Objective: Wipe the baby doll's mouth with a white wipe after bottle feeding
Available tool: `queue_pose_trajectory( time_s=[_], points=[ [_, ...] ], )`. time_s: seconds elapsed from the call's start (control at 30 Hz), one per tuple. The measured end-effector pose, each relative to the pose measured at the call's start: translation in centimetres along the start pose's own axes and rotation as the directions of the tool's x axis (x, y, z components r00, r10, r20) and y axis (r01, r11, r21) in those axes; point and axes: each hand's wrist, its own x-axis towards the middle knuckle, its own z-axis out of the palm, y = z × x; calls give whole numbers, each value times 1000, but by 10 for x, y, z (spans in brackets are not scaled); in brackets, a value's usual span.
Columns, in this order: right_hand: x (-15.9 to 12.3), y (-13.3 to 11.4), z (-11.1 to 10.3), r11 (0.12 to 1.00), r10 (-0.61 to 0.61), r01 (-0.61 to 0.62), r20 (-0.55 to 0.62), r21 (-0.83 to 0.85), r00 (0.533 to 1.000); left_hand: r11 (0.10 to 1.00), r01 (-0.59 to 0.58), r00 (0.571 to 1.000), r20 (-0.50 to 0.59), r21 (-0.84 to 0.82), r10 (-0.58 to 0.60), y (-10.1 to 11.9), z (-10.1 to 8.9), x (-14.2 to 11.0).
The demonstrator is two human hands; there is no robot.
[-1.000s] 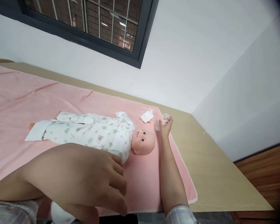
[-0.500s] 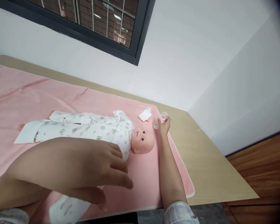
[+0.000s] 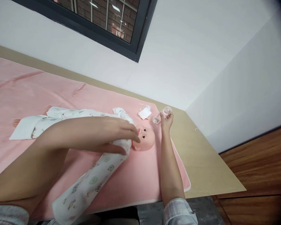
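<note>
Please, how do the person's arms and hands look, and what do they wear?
The left hand and right hand wear no gloves, and no ring or watch shows. The forearms are bare below a pale left sleeve and a pale right sleeve with bluish checks.

Dark-framed window [image 3: 99, 17] (bars [image 3: 107, 14] showing through), white wall [image 3: 182, 53], brown wooden panel [image 3: 255, 162].

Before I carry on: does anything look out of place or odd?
The near sleeve of the doll looks odd: it slants toward the near edge of the pink blanket, no doll hand showing at its end. The blanket is creased at left; no spill shows.
</note>
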Motion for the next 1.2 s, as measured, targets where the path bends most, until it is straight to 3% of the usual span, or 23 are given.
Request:
queue_pose_trajectory(
  time_s=[0.1,0.17,0.27,0.4,0.53,0.8,0.9,1.0,1.1,1.2],
  points=[
    [-7,-28,8,986,-44,36,46,162,998,997,47,999,-3,53,-47,-20,-5,14],
    [-17,-51,14,956,-75,42,105,289,992,984,146,982,-131,99,-132,-34,-2,22],
    [-42,-86,20,914,-133,22,248,405,960,959,259,923,-323,115,-210,-46,10,32],
    [-80,-127,21,867,-188,-37,394,497,899,946,321,860,-436,55,-266,-48,23,41],
    [-107,-148,21,842,-222,-62,451,535,864,933,358,822,-477,10,-310,-44,27,47],
    [-120,-151,26,827,-230,-82,467,556,854,915,403,824,-450,38,-344,-39,28,50],
    [-115,-154,20,818,-244,-39,408,574,880,902,427,821,-444,63,-358,-44,29,50],
    [-98,-150,13,814,-253,37,297,580,921,870,484,787,-482,94,-385,-57,28,48],
    [-69,-130,7,845,-218,77,210,529,953,835,539,739,-536,110,-407,-74,20,42],
    [-38,-92,4,916,-121,55,144,397,982,805,580,704,-574,124,-418,-89,7,32]
  ],
)
